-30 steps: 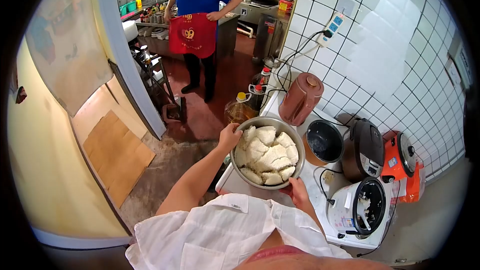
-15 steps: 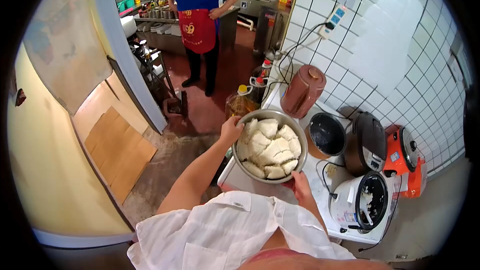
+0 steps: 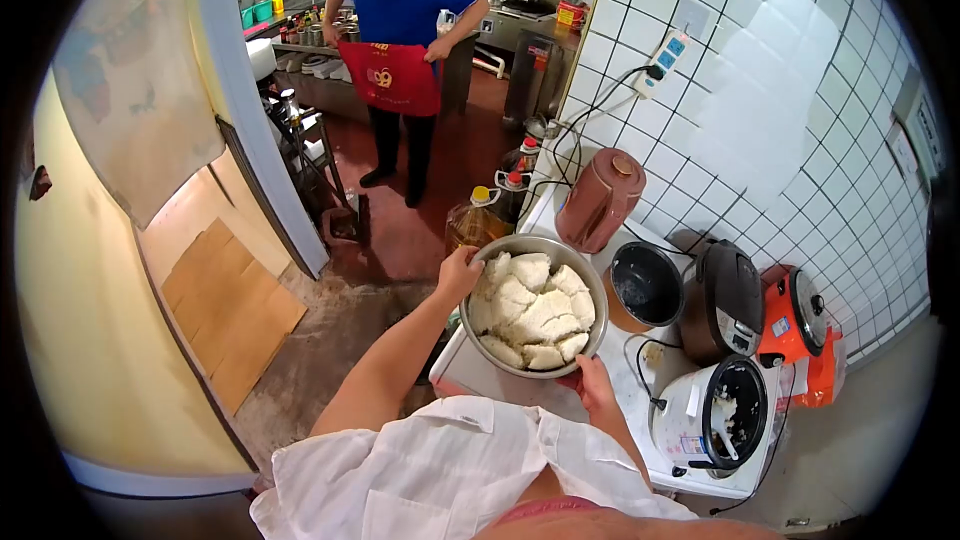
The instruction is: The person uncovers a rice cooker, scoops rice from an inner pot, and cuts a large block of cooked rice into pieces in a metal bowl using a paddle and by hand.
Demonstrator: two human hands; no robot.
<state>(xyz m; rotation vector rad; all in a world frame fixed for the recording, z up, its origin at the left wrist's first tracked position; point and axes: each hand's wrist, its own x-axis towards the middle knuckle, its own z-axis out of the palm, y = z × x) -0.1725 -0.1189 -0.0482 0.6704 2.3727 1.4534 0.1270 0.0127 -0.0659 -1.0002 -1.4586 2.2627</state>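
Observation:
A round metal basin (image 3: 597, 332) is held between my two hands over the near left part of the white table. Thick chunks of what looks like cooked white rice (image 3: 530, 310) fill it. My left hand (image 3: 460, 274) grips the rim at its upper left, thumb over the edge. At the lower right, my right hand (image 3: 594, 382) holds the rim, with some fingers hidden under the basin. To the right is a white rice cooker (image 3: 685, 415), its lid off, with rice and a white rice paddle (image 3: 722, 432) inside.
On the white table (image 3: 620, 430) stand a dark inner pot (image 3: 645, 285), a reddish-brown thermos jug (image 3: 600, 200), a dark rice cooker (image 3: 722, 300) and an orange cooker (image 3: 790, 315). Oil bottles (image 3: 480, 220) stand beyond the basin. A person (image 3: 400, 0) in the kitchen doorway holds a red apron (image 3: 395, 80).
The person in the doorway has lifted the red apron away from the body with both hands. My view has shifted slightly; both hands keep their hold on the basin.

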